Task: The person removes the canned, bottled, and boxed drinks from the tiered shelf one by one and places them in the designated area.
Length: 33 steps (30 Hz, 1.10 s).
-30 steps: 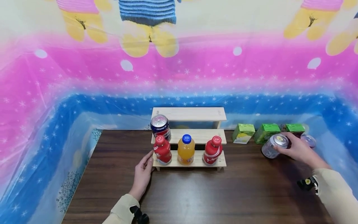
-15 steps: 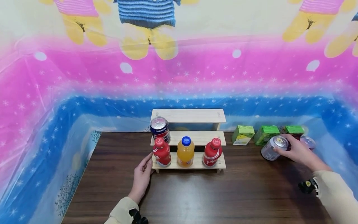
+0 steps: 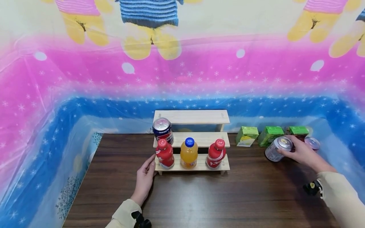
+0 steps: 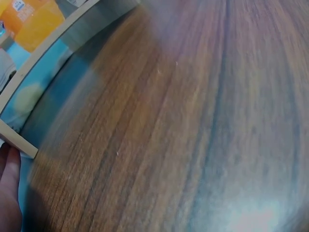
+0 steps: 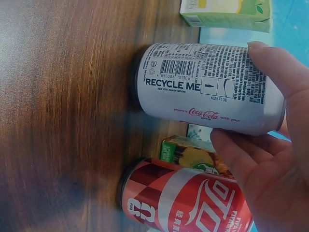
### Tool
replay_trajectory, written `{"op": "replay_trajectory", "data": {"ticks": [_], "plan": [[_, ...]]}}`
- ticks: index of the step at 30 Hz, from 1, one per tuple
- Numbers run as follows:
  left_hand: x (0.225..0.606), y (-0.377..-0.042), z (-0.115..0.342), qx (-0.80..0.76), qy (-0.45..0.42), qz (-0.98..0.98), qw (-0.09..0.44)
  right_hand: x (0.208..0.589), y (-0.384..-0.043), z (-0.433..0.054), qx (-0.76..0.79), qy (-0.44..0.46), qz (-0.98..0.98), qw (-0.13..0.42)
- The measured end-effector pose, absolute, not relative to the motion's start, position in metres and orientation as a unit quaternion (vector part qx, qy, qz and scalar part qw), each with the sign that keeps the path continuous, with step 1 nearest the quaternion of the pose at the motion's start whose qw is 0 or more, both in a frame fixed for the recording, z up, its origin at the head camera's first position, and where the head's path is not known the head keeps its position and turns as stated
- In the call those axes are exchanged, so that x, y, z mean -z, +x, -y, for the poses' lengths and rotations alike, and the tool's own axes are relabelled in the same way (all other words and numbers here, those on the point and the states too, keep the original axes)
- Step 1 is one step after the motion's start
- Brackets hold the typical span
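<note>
My right hand (image 3: 306,153) grips a silver soda can (image 3: 278,148) near its top, right of the shelf. In the right wrist view the Coca-Cola can (image 5: 207,89) shows a barcode and "RECYCLE ME", with thumb and fingers on opposite sides. Whether its base touches the table cannot be told. At the left end of a three-step wooden shelf (image 3: 199,139), my left hand (image 3: 144,179) touches the lowest step with fairly straight fingers. On that step stand a red-capped bottle (image 3: 165,154), an orange drink bottle (image 3: 189,153) and another red bottle (image 3: 216,154).
A dark blue can (image 3: 163,130) stands on the middle step, at left. Green drink cartons (image 3: 246,136) line the back of the brown table (image 3: 199,196). Behind my right hand is a red can (image 5: 186,195). A printed cloth (image 3: 182,79) hangs behind.
</note>
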<state>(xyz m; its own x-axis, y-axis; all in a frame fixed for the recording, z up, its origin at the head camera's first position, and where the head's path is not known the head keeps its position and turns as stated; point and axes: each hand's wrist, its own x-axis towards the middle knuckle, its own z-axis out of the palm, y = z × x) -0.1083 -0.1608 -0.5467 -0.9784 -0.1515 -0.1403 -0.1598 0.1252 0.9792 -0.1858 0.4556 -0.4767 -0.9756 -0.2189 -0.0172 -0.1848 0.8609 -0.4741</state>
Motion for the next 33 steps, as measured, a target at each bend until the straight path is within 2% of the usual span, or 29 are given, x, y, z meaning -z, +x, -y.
{"op": "replay_trajectory", "data": {"ticks": [9,15,33], "plan": [[0.552,-0.108,0.160,-0.656,-0.105,-0.747,0.006,0.468,-0.180,-0.454,0.233,-0.131,-0.964,0.002],[0.550,-0.107,0.161,-0.659,-0.102,-0.745,0.007,0.448,-0.177,-0.448,0.228,-0.137,-0.964,-0.018],[0.550,-0.110,0.163,-0.648,-0.103,-0.754,-0.003,0.381,-0.200,-0.393,0.237,-0.168,-0.957,0.013]]}}
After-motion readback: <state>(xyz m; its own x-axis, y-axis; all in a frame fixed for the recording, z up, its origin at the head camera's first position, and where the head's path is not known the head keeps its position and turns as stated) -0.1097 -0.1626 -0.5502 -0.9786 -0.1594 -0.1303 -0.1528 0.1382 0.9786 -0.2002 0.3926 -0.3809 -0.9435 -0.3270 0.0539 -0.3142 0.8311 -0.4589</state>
